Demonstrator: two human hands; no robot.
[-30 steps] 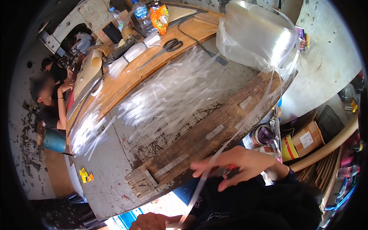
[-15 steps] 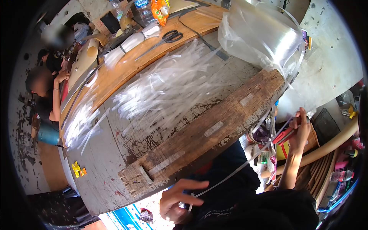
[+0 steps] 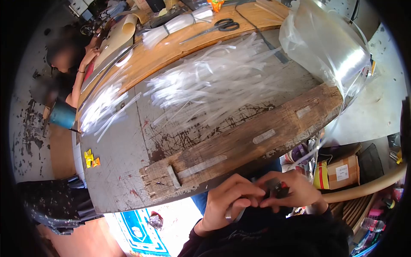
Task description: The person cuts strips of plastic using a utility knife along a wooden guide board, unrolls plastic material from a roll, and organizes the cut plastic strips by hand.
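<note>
The right hand (image 3: pixel 297 188) curls its fingers around a small dark tool with red parts (image 3: pixel 279 191); the left hand (image 3: pixel 229 199) bends its fingers beside it, and whether they pinch anything cannot be told. A narrow translucent plastic strip (image 3: pixel 316 150) stretches from near the right hand toward the large clear plastic roll (image 3: pixel 329 47).

Both hands (image 3: pixel 229 199) now close together before the dark shirt (image 3: pixel 274 237), previously well apart.
</note>
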